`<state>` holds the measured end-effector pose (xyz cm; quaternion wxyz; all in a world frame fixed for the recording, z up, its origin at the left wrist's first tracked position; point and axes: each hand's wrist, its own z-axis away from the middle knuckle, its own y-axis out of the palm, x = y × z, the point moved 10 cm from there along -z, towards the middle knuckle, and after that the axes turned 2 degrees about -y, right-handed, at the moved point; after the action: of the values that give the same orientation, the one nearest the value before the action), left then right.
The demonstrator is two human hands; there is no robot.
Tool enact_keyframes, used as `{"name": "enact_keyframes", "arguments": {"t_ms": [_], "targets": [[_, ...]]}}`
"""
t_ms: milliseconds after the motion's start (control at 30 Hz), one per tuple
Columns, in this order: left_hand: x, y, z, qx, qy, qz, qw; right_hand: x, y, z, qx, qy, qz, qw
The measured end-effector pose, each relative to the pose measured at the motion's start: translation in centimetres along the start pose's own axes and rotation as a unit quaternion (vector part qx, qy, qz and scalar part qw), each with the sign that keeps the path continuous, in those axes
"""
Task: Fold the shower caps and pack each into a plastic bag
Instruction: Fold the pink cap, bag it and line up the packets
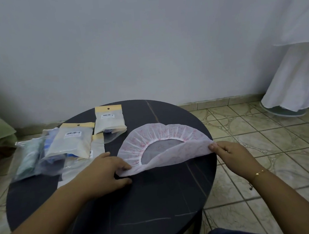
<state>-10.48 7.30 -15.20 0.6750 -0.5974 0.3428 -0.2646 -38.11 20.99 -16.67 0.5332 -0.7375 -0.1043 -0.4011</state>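
Midway through the first fold, a person works a pink-and-white shower cap on a round dark table, the cap lying toward the table's far right side. The left hand pinches the cap's near-left edge between thumb and fingers; the right hand pinches the right corner, lifting the near half off the tabletop. The elastic opening shows beneath the raised flap. Next, by the look of it, that flap must be carried over to meet the far rim and pressed flat. Plastic bags, some already filled, wait in a loose pile at the table's left.
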Motion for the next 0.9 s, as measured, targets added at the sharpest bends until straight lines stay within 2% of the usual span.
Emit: {"name": "enact_keyframes", "arguments": {"t_ms": [100, 233, 433, 733, 900], "targets": [[0.2, -0.3, -0.2, -0.009, -0.027, 0.051, 0.998, -0.1, -0.4, -0.3, -0.025, 0.005, -0.009, 1.000], [2.1, -0.8, 0.0, -0.051, -0.105, 0.149, 0.982, -0.2, -0.9, -0.7, -0.060, 0.016, -0.009, 0.998], [3.3, -1.9, -0.5, -0.130, -0.169, 0.167, 0.963, -0.4, -0.4, -1.8, -0.088, 0.034, 0.019, 0.995], [4.8, -0.6, -1.5, -0.104, -0.240, 0.142, 0.955, -1.5, 1.3, -3.2, -0.042, 0.088, 0.115, 0.989], [5.0, 0.2, -1.9, -0.080, -0.260, 0.105, 0.957, -1.4, 1.3, -3.3, -0.047, 0.103, 0.138, 0.984]]}}
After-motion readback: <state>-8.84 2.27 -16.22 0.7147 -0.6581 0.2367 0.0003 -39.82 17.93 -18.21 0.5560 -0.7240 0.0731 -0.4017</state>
